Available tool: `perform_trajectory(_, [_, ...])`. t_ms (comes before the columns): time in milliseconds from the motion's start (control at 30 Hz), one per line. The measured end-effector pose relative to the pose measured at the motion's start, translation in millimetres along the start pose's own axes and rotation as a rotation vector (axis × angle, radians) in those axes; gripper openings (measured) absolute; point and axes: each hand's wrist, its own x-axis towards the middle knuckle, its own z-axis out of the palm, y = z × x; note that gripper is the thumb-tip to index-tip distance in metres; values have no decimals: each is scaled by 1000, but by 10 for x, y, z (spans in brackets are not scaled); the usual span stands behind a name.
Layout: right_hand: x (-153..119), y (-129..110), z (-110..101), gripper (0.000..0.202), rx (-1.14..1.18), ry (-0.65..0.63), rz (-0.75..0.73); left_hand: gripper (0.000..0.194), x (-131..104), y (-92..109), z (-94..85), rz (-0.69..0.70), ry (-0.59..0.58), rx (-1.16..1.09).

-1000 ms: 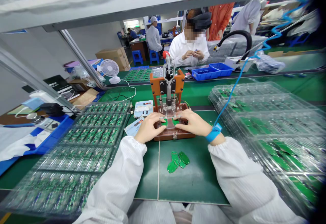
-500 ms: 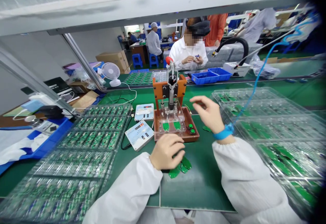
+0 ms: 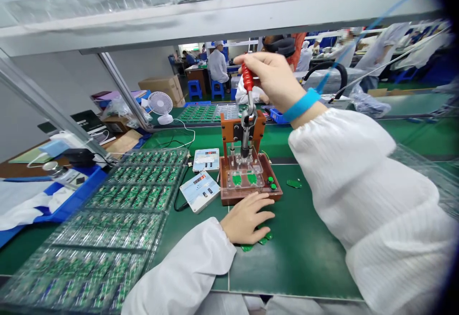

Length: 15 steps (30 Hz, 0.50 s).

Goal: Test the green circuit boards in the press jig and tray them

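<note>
My right hand (image 3: 270, 73) is wrapped round the red lever handle (image 3: 247, 77) of a toggle press fixture (image 3: 245, 135), whose lever stands upright. Under the press's clear plate sit two green circuit boards (image 3: 252, 178). Close in front of the fixture's brown base (image 3: 229, 197), my left hand (image 3: 248, 219) lies palm down with its fingers spread. It partly covers a few loose green boards (image 3: 265, 239) on the green mat. A blue wrist strap (image 3: 301, 105) is on my right wrist.
Two white counter boxes (image 3: 200, 190) stand left of the fixture. Clear trays (image 3: 118, 214) filled with boards cover the left side. One board (image 3: 294, 183) lies right of the base, and my right sleeve hides most of the right-hand trays. A shelf beam (image 3: 201, 21) crosses overhead; a fan (image 3: 160, 104) stands behind.
My right hand has risen from beside the fixture and taken hold of the red lever handle. My left hand has flattened over the loose boards. The head view has tilted up slightly.
</note>
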Motion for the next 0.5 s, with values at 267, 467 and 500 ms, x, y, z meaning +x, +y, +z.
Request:
perform_trajectory(267, [-1315, -452, 76, 28, -227, 194, -408, 32, -3, -8, 36, -6, -16, 0])
perform_trajectory(467, [-1626, -324, 199, 33, -259, 222, -470, 32, 13, 33, 5, -27, -44, 4])
perform_trajectory(500, [-1658, -281, 220, 34, -242, 231, -482, 32, 16, 37, 3, -26, -44, 0])
